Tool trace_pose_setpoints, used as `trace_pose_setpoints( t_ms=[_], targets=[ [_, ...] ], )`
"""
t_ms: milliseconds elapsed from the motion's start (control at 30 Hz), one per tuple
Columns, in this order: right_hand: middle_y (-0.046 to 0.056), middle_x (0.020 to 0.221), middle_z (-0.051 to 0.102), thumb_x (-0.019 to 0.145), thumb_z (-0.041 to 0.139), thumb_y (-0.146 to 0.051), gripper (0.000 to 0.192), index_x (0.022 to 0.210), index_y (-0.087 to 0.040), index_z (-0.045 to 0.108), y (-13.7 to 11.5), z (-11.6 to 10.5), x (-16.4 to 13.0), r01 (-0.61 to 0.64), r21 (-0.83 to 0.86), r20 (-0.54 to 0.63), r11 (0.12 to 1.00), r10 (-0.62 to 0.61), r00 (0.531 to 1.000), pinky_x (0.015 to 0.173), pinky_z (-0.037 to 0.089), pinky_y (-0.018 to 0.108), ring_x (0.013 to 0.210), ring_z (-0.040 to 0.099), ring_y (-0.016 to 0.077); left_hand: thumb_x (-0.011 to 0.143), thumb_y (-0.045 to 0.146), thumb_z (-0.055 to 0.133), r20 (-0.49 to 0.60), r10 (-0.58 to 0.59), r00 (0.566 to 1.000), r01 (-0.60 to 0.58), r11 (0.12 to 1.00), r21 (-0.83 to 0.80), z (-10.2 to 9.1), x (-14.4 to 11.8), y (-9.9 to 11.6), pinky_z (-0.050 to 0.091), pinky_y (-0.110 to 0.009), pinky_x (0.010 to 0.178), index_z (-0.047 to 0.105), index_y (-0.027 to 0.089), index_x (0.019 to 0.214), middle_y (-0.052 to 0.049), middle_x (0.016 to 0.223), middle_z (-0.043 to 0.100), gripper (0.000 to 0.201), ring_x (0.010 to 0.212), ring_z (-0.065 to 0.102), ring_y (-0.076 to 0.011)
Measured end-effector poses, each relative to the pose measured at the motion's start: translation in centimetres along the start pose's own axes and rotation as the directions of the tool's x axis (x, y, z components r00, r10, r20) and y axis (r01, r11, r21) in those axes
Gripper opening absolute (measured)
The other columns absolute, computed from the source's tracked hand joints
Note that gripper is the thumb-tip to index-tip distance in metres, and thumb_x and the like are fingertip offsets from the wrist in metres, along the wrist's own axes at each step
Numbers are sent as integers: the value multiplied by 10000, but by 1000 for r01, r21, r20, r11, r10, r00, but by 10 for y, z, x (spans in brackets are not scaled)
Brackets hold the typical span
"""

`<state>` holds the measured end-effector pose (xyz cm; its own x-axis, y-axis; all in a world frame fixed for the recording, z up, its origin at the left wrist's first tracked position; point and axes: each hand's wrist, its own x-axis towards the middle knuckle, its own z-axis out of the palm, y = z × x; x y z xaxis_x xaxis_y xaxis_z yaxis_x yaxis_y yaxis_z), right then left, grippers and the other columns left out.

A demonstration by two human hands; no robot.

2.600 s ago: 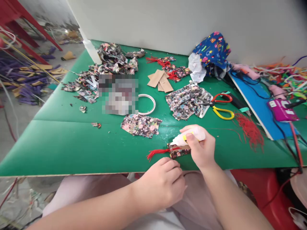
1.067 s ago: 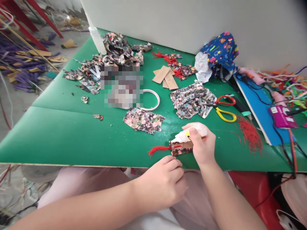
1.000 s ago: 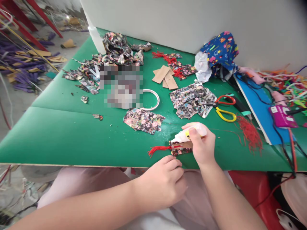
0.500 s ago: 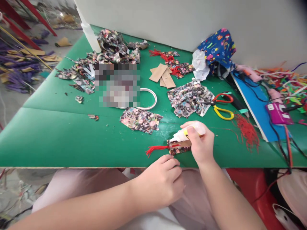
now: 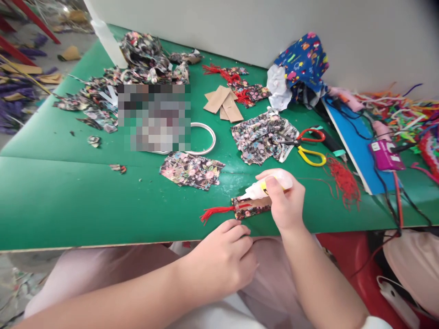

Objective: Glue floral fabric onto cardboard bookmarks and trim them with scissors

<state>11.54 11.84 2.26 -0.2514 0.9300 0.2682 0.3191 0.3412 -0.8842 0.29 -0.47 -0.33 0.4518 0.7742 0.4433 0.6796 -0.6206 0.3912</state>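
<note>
A tasselled bookmark (image 5: 254,211), brown card with dark floral fabric folded over its edges, lies on the green table (image 5: 85,201) near the front edge. Its red tassel (image 5: 216,211) points left. My left hand (image 5: 229,256) is curled, its fingertips at the bookmark's lower left corner; the thumb is hidden. In my right hand (image 5: 288,201) is a white glue bottle (image 5: 262,188) with a yellow label, tilted so that its nozzle meets the bookmark's upper left edge. The right fingers cover the bookmark's right end. Just beyond lies a cut floral fabric piece (image 5: 192,171).
Scissors (image 5: 312,157) with red and yellow handles rest by crumpled floral fabric (image 5: 262,137). Behind are brown card strips (image 5: 224,103), a white tape ring (image 5: 213,139) and fabric scraps (image 5: 144,52). Red threads (image 5: 345,183), a blue board (image 5: 350,137) and cables are at right.
The view has shifted slightly, so the table's things appear further left. My hands hold nearly the same pose, with the glue nozzle still on the bookmark's upper left edge.
</note>
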Motion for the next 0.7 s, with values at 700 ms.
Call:
trace_pose_setpoints(
  t_ms=[700],
  targets=[
    [13, 651, 645, 766, 572, -529, 360, 688, -185, 643, 10, -19, 10, -36, -53, -101, 998, 30, 994, 529, 464, 263, 596, 577, 137, 832, 197, 549, -23, -12, 1000, 11, 999, -51, 1, 1, -2, 484, -389, 825, 622, 148, 755, -52, 798, 650, 117, 898, 585, -201]
  ],
)
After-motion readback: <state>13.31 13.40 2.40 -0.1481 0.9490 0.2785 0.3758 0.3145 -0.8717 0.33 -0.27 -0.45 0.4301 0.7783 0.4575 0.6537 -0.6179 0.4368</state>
